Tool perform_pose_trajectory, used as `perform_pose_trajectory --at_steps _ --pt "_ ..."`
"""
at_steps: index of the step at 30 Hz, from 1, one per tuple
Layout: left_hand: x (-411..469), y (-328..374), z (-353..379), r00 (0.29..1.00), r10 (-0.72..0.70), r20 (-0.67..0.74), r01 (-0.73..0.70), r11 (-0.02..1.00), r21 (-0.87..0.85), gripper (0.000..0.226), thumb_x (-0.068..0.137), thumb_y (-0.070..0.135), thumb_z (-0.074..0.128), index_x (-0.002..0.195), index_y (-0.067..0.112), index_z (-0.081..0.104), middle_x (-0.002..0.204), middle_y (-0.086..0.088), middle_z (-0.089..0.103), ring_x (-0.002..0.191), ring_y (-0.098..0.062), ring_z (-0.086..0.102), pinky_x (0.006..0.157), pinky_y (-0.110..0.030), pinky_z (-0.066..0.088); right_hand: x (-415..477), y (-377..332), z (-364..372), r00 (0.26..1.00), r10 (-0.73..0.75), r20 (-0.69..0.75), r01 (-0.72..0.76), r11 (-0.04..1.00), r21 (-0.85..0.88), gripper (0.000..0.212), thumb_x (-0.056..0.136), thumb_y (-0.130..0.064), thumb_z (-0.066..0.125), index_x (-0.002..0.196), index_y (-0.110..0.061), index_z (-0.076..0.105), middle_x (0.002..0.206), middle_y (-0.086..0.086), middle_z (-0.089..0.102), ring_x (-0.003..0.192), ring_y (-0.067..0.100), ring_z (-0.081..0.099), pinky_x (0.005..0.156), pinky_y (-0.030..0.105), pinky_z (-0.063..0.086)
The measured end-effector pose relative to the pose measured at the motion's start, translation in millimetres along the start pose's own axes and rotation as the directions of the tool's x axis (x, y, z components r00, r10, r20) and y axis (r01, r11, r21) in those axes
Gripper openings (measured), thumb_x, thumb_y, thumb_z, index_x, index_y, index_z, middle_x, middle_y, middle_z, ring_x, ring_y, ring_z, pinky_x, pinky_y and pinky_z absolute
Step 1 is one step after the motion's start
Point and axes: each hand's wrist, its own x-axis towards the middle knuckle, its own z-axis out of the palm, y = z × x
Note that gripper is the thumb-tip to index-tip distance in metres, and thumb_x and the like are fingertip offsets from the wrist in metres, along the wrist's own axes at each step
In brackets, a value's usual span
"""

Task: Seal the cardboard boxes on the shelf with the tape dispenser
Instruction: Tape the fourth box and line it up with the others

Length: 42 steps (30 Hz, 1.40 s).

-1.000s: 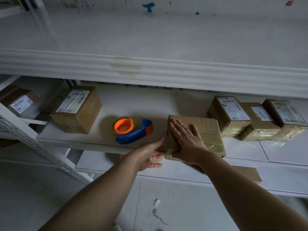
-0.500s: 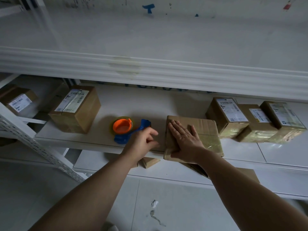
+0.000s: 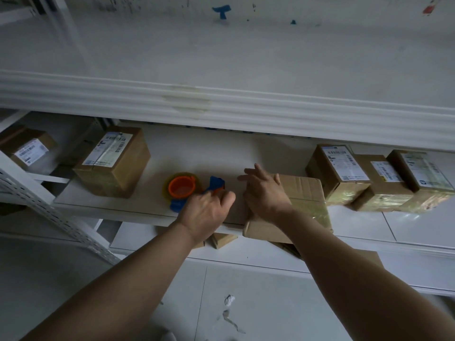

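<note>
A: At the far left a small labelled carton [image 3: 27, 150] sits on the neighbouring rack, and a taller labelled carton [image 3: 114, 159] stands upright on our white shelf [image 3: 118, 209], shiny tape across its top, so we judge it done.

B: Beside it lies the tape dispenser [image 3: 188, 191], a hard plastic thing with an orange hub and a blue handle. Our left hand [image 3: 204, 214] curls over the handle; whether it grips yet, we cannot tell.

A: Our right hand [image 3: 264, 195] rests on the plain corrugated box [image 3: 299, 201], fingers spread and holding nothing, likely to steady it, since it overhangs the shelf edge.

B: At the right, three labelled cartons [image 3: 379, 178] crowd together, their fronts glossy with film.
</note>
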Motion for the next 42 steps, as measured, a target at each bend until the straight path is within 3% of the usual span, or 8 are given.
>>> perform_pose_trajectory --at_steps 7,14,18,20,22,25,37,42 --pt "4 -8 -1 0.968 0.133 -0.211 -0.136 0.991 -0.002 0.025 0.079 0.006 0.05 0.103 0.01 0.046 0.069 -0.003 0.061 0.05 -0.021 0.057 0.046 -0.027 0.044 38 -10 22 0.91 0.123 0.396 0.108 0.851 -0.513 0.04 0.099 -0.039 0.036 0.136 -0.028 0.048 0.154 0.003 0.028 0.147 0.029 -0.013 0.118 0.055 -0.001" --pt "-17 -22 0 0.968 0.238 -0.076 -0.229 0.967 0.108 0.045 0.084 0.011 0.046 0.129 0.008 0.046 0.082 -0.001 0.06 0.056 -0.017 0.054 0.049 -0.027 0.035 44 -7 25 0.942 0.206 0.265 -0.136 0.956 -0.261 0.035 0.098 -0.035 0.041 0.128 -0.028 0.059 0.152 -0.007 0.034 0.147 0.019 0.005 0.117 0.04 0.0" --pt "-33 -35 8 0.964 -0.237 0.125 0.241 0.97 -0.022 0.028 0.085 0.022 0.062 0.111 0.018 0.055 0.078 0.002 0.06 0.054 -0.014 0.054 0.044 -0.022 0.038 42 -7 30 0.951 0.207 0.229 -0.152 0.96 -0.234 0.037 0.095 -0.051 0.037 0.111 -0.035 0.067 0.148 -0.015 0.039 0.147 0.009 -0.001 0.118 0.041 -0.002" --pt "-18 -30 5 0.702 -0.54 0.465 0.712 0.529 -0.461 0.026 0.097 0.039 0.048 0.105 0.016 0.057 0.086 -0.001 0.063 0.067 -0.018 0.06 0.057 -0.032 0.053 40 -9 32 0.955 0.201 0.219 -0.152 0.963 -0.221 0.039 0.095 -0.055 0.037 0.112 -0.036 0.066 0.148 -0.013 0.039 0.147 0.009 -0.003 0.118 0.041 -0.004" --pt "0 -19 3 0.369 -0.374 0.851 0.834 -0.271 -0.481 0.049 0.096 0.053 0.04 0.116 0.011 0.056 0.102 -0.006 0.064 0.087 -0.023 0.063 0.072 -0.039 0.057 40 -10 30 0.953 0.201 0.229 -0.147 0.961 -0.235 0.04 0.095 -0.056 0.035 0.115 -0.038 0.065 0.149 -0.014 0.039 0.147 0.009 -0.004 0.118 0.042 -0.003" --pt "16 -1 5 0.283 -0.056 0.957 0.649 -0.724 -0.234 0.067 0.088 0.066 0.045 0.13 0.014 0.049 0.126 -0.01 0.059 0.115 -0.029 0.057 0.086 -0.041 0.052 41 -9 28 0.952 0.199 0.232 -0.145 0.962 -0.23 0.037 0.096 -0.052 0.034 0.116 -0.041 0.062 0.148 -0.017 0.039 0.147 0.008 -0.003 0.118 0.042 -0.001" --pt "24 10 18 0.207 -0.272 0.94 0.415 -0.846 -0.336 0.004 0.09 0.014 0.064 0.094 0.013 0.062 0.081 0.001 0.063 0.072 -0.012 0.059 0.074 -0.035 0.051 19 12 6 1.0 0.001 -0.025 0.003 0.987 0.16 0.047 0.094 0.004 0.036 0.136 -0.012 0.052 0.15 0.004 0.041 0.147 0.016 0.015 0.121 0.039 0.011" --pt "23 11 26 0.146 -0.256 0.956 0.321 -0.901 -0.29 0.01 0.086 0.017 0.07 0.092 0.014 0.063 0.08 0.0 0.059 0.069 -0.011 0.054 0.06 -0.025 0.048 -12 46 4 0.986 0.135 -0.101 -0.155 0.963 -0.219 0.047 0.099 -0.026 0.033 0.147 -0.031 0.034 0.157 -0.004 0.027 0.149 0.019 0.006 0.119 0.05 0.004"
